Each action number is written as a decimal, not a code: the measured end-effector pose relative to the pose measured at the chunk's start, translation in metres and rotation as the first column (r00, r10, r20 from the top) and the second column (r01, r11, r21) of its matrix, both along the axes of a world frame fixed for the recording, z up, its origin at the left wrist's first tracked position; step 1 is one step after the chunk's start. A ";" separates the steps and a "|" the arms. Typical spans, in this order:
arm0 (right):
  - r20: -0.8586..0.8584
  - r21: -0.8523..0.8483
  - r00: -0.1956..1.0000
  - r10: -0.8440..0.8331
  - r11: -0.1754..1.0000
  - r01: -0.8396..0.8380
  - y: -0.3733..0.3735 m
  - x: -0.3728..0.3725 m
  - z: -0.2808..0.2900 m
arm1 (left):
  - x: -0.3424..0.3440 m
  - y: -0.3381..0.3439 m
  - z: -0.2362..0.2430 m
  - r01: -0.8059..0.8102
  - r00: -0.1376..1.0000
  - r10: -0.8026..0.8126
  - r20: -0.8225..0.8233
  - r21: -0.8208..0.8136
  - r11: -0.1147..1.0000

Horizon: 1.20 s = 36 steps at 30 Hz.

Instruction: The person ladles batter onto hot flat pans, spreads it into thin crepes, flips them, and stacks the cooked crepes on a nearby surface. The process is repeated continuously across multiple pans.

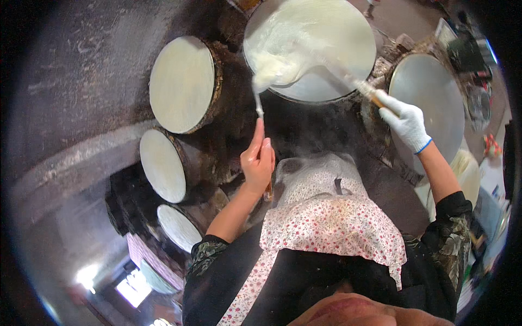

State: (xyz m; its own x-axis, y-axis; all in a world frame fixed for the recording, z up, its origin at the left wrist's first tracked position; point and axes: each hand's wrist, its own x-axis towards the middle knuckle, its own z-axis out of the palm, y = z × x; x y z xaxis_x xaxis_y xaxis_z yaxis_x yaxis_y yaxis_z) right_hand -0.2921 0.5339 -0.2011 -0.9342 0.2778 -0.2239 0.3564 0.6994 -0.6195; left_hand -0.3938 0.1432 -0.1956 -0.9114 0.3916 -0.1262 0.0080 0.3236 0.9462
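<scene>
A large round griddle lies ahead of me, mostly covered by pale, wet batter. My right hand, in a white knit glove, grips a wooden-handled tool. Its far end reaches over the griddle and is smeared by motion, so its shape is unclear. My bare left hand is closed just short of the near left rim, index finger stretched forward. A slim batter-coated tool runs from its fingertip to a clump of batter at the rim; a brown handle end shows below the palm.
More round griddles with pale surfaces stand at the left: a large one, a smaller one and another. A grey round griddle sits beside my right hand. My floral apron hangs between my arms.
</scene>
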 end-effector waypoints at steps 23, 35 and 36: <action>0.115 -0.410 0.661 -0.742 0.570 0.712 -0.132 -0.045 -0.133 | 0.007 0.012 0.037 0.083 0.994 -0.048 -0.103 0.362 0.929; -0.072 -0.235 0.648 -0.758 0.644 0.728 -0.108 -0.036 -0.152 | -0.003 -0.006 0.008 0.208 0.977 -0.185 -0.106 0.293 0.933; -0.103 -0.291 0.600 -0.793 0.601 0.744 -0.111 -0.041 -0.147 | -0.004 -0.004 0.009 0.200 0.980 -0.184 -0.081 0.280 0.939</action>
